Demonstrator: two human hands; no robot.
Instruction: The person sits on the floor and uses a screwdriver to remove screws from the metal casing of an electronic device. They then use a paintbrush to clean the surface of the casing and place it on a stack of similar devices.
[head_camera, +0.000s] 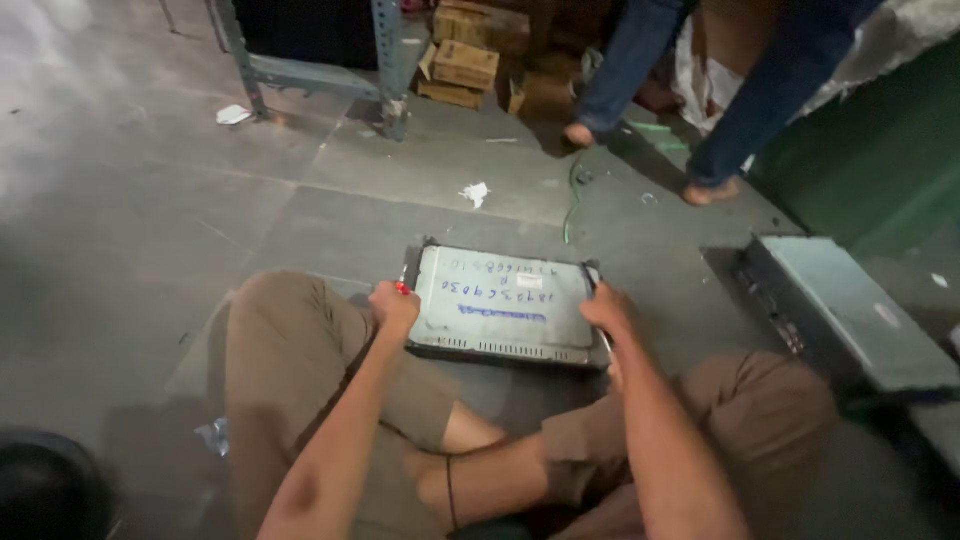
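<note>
Seated cross-legged on the grey floor, I grip a flat grey metal box by both ends: my left hand closed around a red-handled tool at its left edge, my right hand clasping its right edge. Beyond, 1 second metal unit, cardboard boxes and another person's legs.

A second grey metal box lies near cardboard cartons.
</note>
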